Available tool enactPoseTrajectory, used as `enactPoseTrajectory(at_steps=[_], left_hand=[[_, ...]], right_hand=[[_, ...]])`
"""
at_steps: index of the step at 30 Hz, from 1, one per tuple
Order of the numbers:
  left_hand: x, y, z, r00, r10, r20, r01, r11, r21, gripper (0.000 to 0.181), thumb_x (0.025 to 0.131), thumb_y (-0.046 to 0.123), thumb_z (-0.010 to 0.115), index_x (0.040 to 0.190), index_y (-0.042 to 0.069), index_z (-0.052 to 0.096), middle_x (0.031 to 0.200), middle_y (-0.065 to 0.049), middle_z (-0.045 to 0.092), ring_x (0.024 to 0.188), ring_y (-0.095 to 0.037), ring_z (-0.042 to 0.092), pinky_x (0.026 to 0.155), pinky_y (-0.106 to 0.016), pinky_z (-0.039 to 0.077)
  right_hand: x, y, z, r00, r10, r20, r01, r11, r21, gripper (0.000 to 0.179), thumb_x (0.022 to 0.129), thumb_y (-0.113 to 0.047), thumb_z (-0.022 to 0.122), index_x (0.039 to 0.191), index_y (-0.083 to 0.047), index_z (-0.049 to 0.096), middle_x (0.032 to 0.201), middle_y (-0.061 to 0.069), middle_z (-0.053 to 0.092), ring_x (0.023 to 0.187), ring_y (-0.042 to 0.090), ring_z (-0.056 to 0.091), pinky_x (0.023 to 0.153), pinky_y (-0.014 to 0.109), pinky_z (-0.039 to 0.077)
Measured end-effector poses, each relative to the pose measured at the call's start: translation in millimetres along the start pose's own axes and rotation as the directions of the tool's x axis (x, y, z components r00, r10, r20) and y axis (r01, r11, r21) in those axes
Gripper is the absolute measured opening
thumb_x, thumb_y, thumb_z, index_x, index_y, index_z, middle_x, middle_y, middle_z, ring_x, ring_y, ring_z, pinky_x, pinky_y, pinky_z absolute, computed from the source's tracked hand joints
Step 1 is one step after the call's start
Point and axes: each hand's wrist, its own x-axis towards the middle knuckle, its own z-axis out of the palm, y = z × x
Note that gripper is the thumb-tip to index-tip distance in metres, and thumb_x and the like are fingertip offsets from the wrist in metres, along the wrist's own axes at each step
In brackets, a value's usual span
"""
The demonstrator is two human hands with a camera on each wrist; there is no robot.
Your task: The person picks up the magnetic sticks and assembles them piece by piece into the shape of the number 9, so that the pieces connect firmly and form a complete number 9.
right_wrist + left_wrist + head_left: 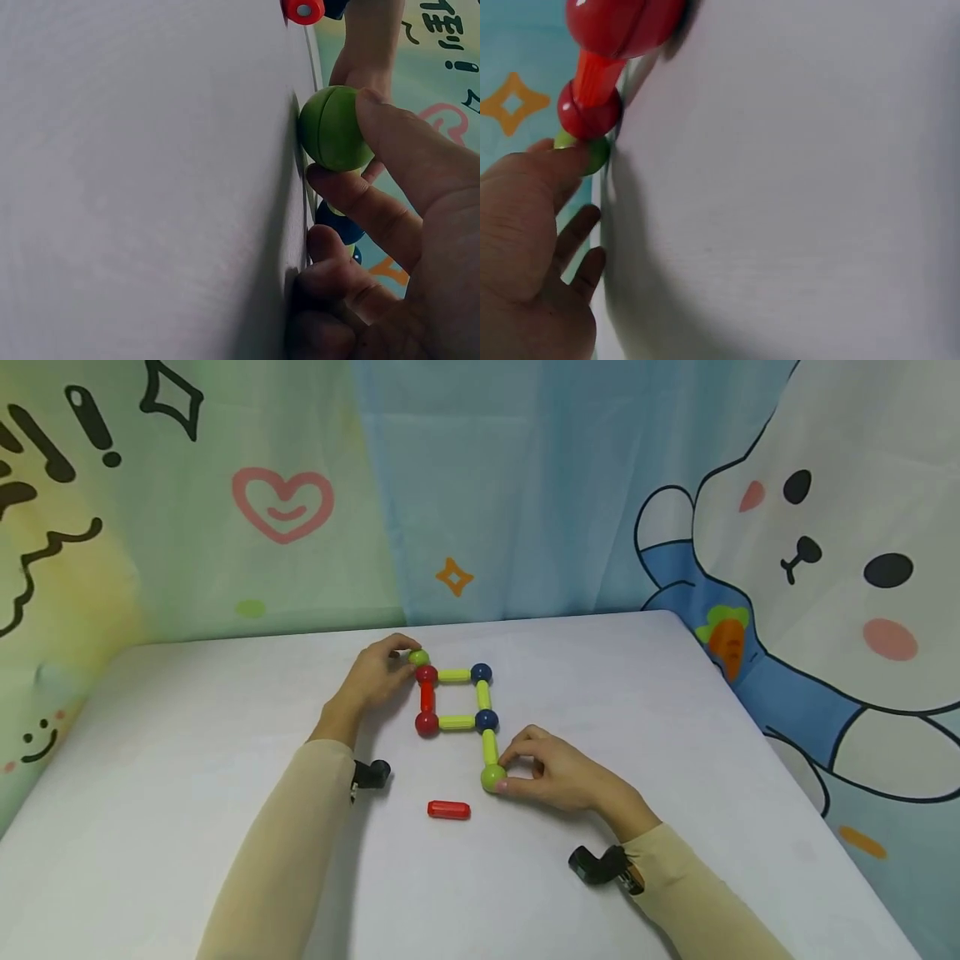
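On the white table lies a square of rods and balls. Two red balls (427,723) on its left are joined by a red rod (427,697); two blue balls (487,720) on its right by a yellow-green rod (483,695). Similar rods (454,676) form the top and bottom sides. My left hand (377,672) pinches a green ball (418,657) right at the far red ball. My right hand (558,768) grips another green ball (335,127) between thumb and fingers, at the near end of a yellow-green rod (490,747) running from the near blue ball.
A loose red rod (448,810) lies on the table (225,827) nearer me, between my forearms. Behind the table's far edge hangs a printed curtain (480,485). Small black wrist cameras (597,865) stick out from both wrists.
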Motion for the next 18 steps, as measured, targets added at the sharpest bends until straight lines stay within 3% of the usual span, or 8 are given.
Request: enactPoseTrajectory(at_steps=[8, 18], left_hand=[[-6.2, -0.7, -0.3, 0.999, 0.015, -0.035, -0.014, 1.0, 0.018, 0.037, 0.101, 0.014, 0.064, 0.136, 0.015, 0.054, 0.138, -0.01, 0.059, 0.126, -0.03, 0.056, 0.114, -0.047, 0.041], [-20.9, -8.3, -24.3, 0.998, 0.049, -0.044, -0.046, 0.998, 0.049, 0.042, 0.1, 0.024, 0.064, 0.141, 0.015, 0.056, 0.133, -0.013, 0.059, 0.126, -0.033, 0.054, 0.108, -0.052, 0.043]], right_hand=[[2.4, -2.9, 3.4, 1.0, 0.018, -0.003, -0.018, 1.0, -0.011, 0.032, 0.09, -0.046, 0.078, 0.113, -0.025, 0.073, 0.115, -0.005, 0.058, 0.086, 0.015, 0.053, 0.071, 0.027, 0.048], [1.1, -0.9, 4.5, 1.0, 0.022, -0.016, -0.022, 0.999, -0.027, 0.032, 0.089, -0.045, 0.078, 0.114, -0.024, 0.073, 0.115, -0.005, 0.059, 0.086, 0.014, 0.053, 0.072, 0.027, 0.048]])
